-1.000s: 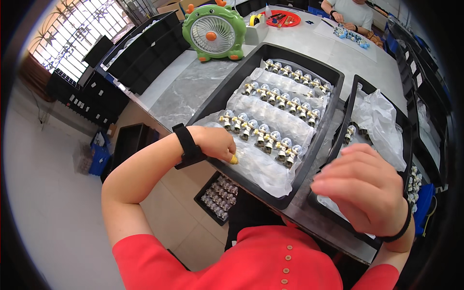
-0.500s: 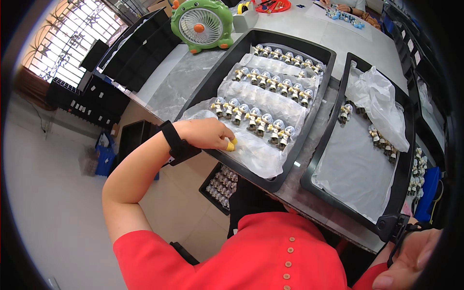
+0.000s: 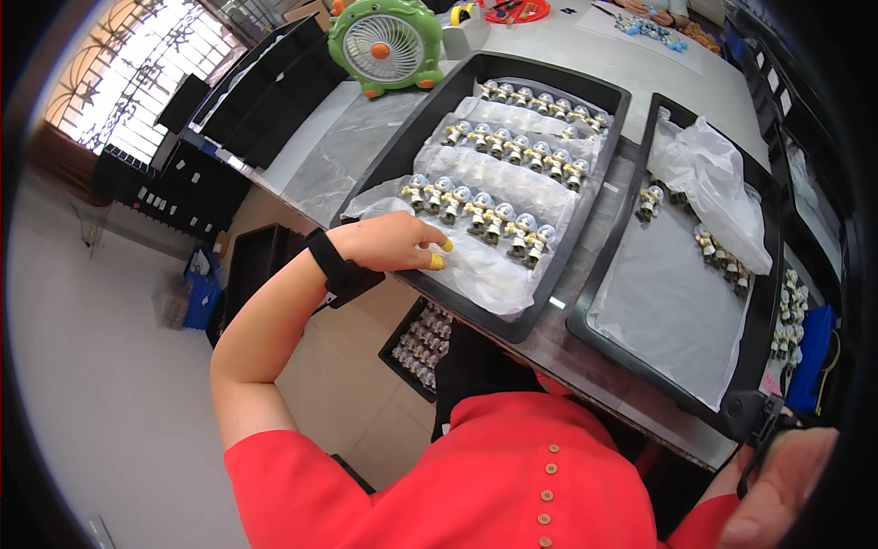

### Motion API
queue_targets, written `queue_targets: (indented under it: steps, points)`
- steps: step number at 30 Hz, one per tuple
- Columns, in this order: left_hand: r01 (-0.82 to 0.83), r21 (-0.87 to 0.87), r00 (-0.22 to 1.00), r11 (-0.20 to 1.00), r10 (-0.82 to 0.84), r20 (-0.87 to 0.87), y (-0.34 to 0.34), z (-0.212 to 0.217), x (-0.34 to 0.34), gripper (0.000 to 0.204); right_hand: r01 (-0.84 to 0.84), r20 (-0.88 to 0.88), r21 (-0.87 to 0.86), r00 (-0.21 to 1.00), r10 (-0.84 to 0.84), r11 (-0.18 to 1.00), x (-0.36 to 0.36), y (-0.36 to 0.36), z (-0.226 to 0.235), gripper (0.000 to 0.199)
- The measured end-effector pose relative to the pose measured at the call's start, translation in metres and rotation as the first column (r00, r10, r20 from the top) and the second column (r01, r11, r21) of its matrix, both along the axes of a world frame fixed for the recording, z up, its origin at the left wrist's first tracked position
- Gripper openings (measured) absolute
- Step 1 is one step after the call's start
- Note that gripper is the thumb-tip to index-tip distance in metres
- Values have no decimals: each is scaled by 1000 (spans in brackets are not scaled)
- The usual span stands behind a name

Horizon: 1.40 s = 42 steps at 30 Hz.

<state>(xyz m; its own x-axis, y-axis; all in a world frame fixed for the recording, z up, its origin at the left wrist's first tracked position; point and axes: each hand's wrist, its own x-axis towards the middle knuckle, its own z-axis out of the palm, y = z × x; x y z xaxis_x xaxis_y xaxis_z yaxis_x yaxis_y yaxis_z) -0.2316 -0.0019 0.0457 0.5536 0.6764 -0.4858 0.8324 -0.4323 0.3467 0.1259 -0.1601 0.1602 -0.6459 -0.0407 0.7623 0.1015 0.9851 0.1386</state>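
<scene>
My left hand (image 3: 398,242), with yellow covers on a fingertip and the thumb, hovers at the near left of a black tray (image 3: 521,327). Its thumb and forefinger are apart with nothing between them, over a crumpled white liner sheet (image 3: 489,279). In that tray, small figurines (image 3: 477,212) with bluish-white heads, white bodies and dark bases lie in several rows, with white sheet between the rows. At the lower right edge my right hand (image 3: 791,480) shows only in part, beside a second black tray (image 3: 594,306); its fingers are mostly hidden.
The second tray holds a few figurines (image 3: 649,203) and a bunched white sheet (image 3: 718,188). A green fan (image 3: 384,46) stands on the table's far left. Across the table sits another person near small blue pieces (image 3: 649,32). A tray of figurines (image 3: 422,348) is below the table edge.
My left thumb and forefinger, close together at the liner before, have spread apart. The hand has lifted slightly away from the sheet. My right hand stays at the lower right edge.
</scene>
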Motion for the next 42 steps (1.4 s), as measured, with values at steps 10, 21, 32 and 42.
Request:
queue_targets:
  steps: [10,21,32,42]
  points:
    - [60,132,982,989,-82,170,-6,3,27,33,-168,4,-167,985,171,972,-65,3,-12,13]
    - [-115,-181,378,977,211,901,1,11,138,33,33,163,-521,985,62,853,-43,57,-65,10]
    - [118,-776,-117,619,785,608,6,-15,208,28,790,581,-556,592,-559,260,97,181,-187,40]
    - [322,-809,25,492,850,526,10,-40,206,27,840,665,-530,498,-557,117,60,206,-207,66]
